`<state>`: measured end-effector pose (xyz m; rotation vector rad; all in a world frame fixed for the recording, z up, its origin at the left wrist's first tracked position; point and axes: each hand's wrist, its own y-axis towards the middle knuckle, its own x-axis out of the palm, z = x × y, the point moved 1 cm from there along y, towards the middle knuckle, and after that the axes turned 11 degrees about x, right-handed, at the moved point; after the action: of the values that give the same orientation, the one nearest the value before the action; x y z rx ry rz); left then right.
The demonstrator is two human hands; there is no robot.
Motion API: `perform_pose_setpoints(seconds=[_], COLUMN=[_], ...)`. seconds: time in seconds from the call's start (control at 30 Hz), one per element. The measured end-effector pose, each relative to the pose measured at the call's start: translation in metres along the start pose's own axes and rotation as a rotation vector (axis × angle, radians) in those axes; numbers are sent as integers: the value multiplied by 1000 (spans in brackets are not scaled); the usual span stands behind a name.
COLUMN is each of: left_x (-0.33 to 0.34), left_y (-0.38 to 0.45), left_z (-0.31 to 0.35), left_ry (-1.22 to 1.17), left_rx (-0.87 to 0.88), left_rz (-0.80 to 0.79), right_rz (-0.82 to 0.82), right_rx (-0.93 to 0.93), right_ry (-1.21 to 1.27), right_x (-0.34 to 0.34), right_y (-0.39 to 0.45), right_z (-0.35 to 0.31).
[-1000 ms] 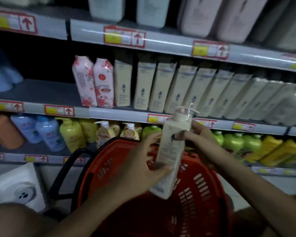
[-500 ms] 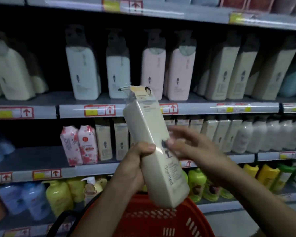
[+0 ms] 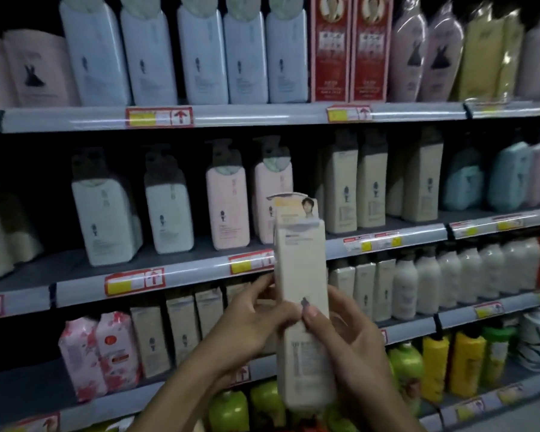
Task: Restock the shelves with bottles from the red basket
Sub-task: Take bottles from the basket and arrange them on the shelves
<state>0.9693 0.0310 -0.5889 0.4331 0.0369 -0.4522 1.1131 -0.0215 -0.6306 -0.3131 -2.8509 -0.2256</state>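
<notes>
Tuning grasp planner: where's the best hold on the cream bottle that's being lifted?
Probably mid-body, from the two narrow sides, as the left hand and right hand do now. The cream bottle is tall, flat-sided and upright; its tagged top looks awkward to grip.

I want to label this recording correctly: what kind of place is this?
Most likely a shop's toiletries aisle: grey metal shelves with red-and-yellow price tags, rows of identical pale blue bottles.
</notes>
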Motion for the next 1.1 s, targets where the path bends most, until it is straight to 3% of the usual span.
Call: perform_pose_setpoints(seconds=[0.17,0.27,0.5,0.67,0.8,1.1], left_x=[57,102,194,224,237,242], left_y=[61,110,237,306,331,350], left_z=[22,28,16,8,-10,-34], left_ry=[315,351,332,371,539,705], left_rx=[223,357,503,560,598,510], left_rz=[-81,-107,158,244,321,324], right_rz=[87,94,109,109,92,271], right_rx=[-173,-261,-398,-468,-461,-514], right_ry=[-51,-118,-341,-388,-315,-488], right_x=[-68,-116,-202,-238,-250,-257], right_y=[42,81,188,257,291,320], right_z=[-23,-54,-133,-162,-150,-132])
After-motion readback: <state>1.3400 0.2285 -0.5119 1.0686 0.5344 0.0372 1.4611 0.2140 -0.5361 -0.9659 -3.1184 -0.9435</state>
